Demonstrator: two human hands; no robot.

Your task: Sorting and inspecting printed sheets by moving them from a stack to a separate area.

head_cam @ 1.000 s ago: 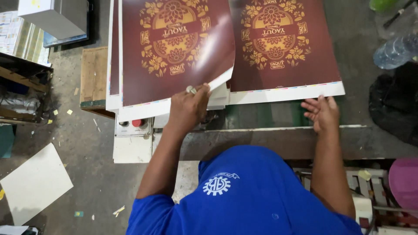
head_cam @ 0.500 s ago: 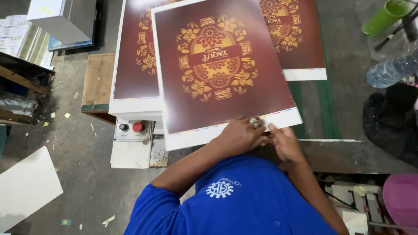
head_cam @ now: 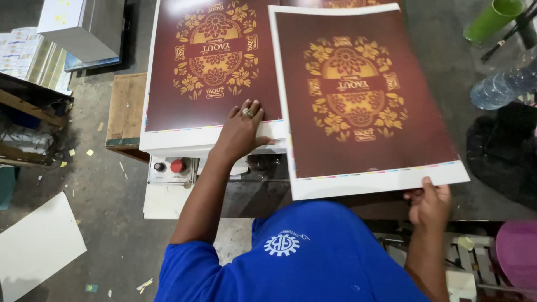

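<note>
A stack of dark red printed sheets (head_cam: 207,72) with gold floral ornament and white margins lies on the machine table. My left hand (head_cam: 241,127), with a ring on one finger, presses flat on the stack's near edge. My right hand (head_cam: 429,202) grips the near white margin of one loose printed sheet (head_cam: 363,100) of the same design, held out to the right of the stack and slightly tilted.
A control box with a red button and a black button (head_cam: 170,168) sits below the stack. A wooden pallet (head_cam: 126,109) lies left of it. A green cup (head_cam: 492,19) and a plastic bottle (head_cam: 500,86) are far right. White board (head_cam: 36,246) lies on the floor.
The loose sheet has moved from the middle to the right, carried by my right hand. My left hand has let go of it and now rests on the stack.
</note>
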